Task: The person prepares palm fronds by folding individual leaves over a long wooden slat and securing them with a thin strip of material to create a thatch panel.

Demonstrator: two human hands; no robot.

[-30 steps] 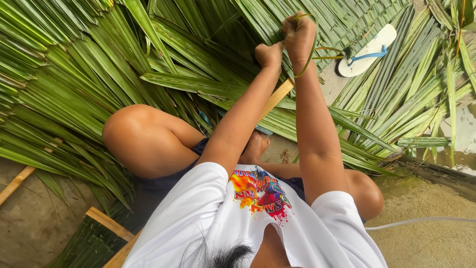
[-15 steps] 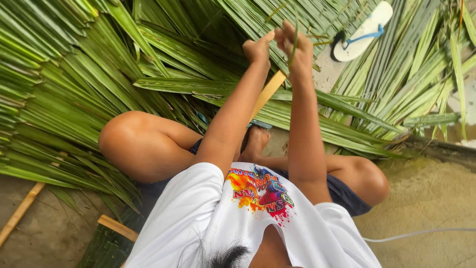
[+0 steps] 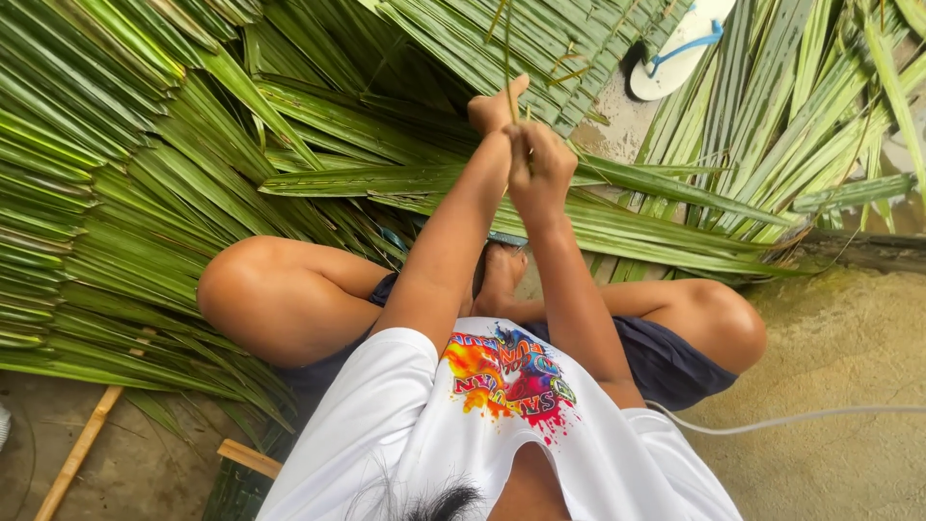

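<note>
I sit cross-legged on a bed of long green palm fronds [image 3: 145, 193]. Both arms reach forward and the hands meet over the fronds. My left hand [image 3: 494, 108] is the farther one, thumb up, closed on a thin green leaf strip [image 3: 507, 53] that runs straight up from it. My right hand [image 3: 540, 166] is closed in a fist on the same strip, just below and touching the left hand. A broad folded leaf [image 3: 386, 178] lies flat under the hands. My bare foot [image 3: 502, 275] shows between my arms.
A white sandal with blue straps [image 3: 680, 48] lies on the concrete at the top right. A bamboo stick [image 3: 77, 449] and a wooden slat [image 3: 249, 458] lie at the lower left. A white cord [image 3: 801, 417] crosses the concrete floor [image 3: 849, 338] at the right.
Both hands have come back toward my body and closed up on each other along the strip. The bamboo slat seen under my arms earlier is hidden now.
</note>
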